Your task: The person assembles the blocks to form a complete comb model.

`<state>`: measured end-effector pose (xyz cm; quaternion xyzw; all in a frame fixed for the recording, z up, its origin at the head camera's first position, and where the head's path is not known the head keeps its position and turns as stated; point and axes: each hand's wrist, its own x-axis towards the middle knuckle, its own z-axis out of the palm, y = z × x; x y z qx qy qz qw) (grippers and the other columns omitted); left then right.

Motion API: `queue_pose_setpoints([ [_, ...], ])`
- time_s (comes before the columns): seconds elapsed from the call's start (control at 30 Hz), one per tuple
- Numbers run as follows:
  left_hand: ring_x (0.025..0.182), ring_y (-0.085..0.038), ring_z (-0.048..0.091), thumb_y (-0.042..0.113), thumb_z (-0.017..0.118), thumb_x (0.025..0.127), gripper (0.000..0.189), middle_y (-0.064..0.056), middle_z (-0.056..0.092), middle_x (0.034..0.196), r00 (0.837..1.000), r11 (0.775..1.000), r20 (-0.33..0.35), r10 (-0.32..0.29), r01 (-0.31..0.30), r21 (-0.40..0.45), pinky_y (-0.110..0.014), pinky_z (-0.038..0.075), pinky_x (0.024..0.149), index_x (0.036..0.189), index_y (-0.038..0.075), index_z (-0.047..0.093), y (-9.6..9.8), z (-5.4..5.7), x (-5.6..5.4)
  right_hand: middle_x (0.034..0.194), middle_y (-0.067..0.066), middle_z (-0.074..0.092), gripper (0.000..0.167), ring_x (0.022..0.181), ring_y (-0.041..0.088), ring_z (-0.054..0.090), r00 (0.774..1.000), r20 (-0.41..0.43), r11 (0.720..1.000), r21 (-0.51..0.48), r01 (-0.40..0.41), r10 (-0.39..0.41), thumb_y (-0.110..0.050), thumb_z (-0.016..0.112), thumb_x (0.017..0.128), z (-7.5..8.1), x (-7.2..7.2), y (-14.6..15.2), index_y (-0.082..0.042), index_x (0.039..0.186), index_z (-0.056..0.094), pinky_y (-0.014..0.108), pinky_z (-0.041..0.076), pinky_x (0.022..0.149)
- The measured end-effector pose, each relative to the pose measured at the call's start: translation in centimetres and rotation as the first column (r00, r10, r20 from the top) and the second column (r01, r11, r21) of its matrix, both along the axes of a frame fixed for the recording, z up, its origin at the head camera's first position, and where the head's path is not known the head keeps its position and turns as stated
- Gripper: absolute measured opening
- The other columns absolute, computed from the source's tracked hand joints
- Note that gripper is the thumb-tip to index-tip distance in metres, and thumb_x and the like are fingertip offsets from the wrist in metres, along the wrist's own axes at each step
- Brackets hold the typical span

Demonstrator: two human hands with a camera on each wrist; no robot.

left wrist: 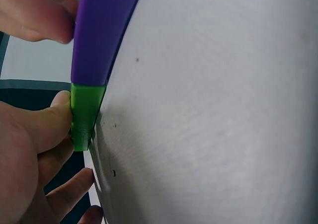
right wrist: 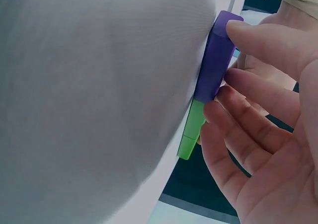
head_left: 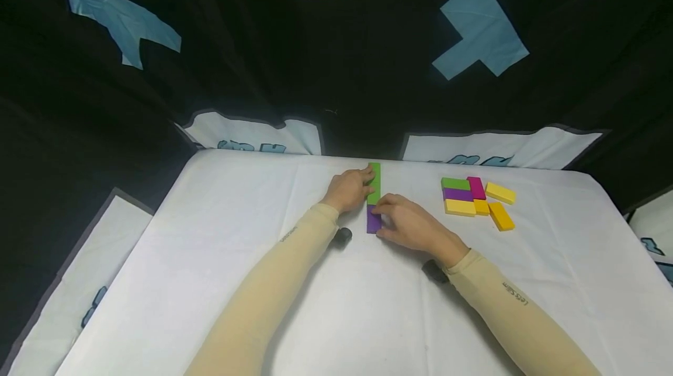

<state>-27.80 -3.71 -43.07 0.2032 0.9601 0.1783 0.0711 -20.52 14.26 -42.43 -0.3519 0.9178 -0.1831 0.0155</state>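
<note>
A narrow row of flat rectangular blocks lies on the white table. Its far part is green blocks (head_left: pixel 375 192), with a seam visible in the right wrist view; a purple block (head_left: pixel 374 221) lines up at the near end. My left hand (head_left: pixel 349 189) is at the row's left side, thumb and index finger holding the green part while its other fingers spread past it. From the right, my right hand (head_left: pixel 410 224) pinches the purple block, thumb (right wrist: pixel 238 30) at its near end and index finger farther along. The purple block meets the green end in both wrist views.
To the right lies a loose cluster: a green block (head_left: pixel 455 184), a purple one (head_left: pixel 458 194), a magenta one (head_left: pixel 476 188) and several yellow blocks (head_left: pixel 460 207). A black cloth (head_left: pixel 363 72) with blue tape hangs behind the table's far edge.
</note>
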Motion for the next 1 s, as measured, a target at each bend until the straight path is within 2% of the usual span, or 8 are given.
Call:
queue_pose_setpoints([
  [0.37, 0.144, -0.024, 0.040, 0.033, 0.059, 0.102, 0.050, 0.003, 0.035, 0.161, 1.000, 1.000, 0.005, -0.003, 0.003, 0.007, -0.048, 0.035, 0.116, 0.149, 0.017, 0.048, -0.05, -0.05, -0.05, 0.122, 0.013, 0.063, 0.043, 0.113, 0.025, 0.062, 0.999, 0.014, 0.999, 0.001, 0.041, -0.041, -0.020, 0.081, 0.085, 0.12, -0.05, -0.41, 0.002, 0.120, 0.070, 0.040, 0.050, 0.103],
  [1.0, 0.145, -0.024, 0.038, 0.033, 0.058, 0.103, 0.050, 0.004, 0.033, 0.161, 1.000, 1.000, 0.004, 0.000, 0.000, 0.008, -0.045, 0.033, 0.118, 0.150, 0.018, 0.048, 0.04, -0.24, -0.17, 0.123, 0.013, 0.064, 0.044, 0.112, 0.025, 0.064, 0.999, -0.001, 0.999, 0.000, 0.036, -0.036, -0.021, 0.081, 0.086, 0.06, 0.02, -0.31, 0.004, 0.120, 0.070, 0.040, 0.051, 0.101],
])
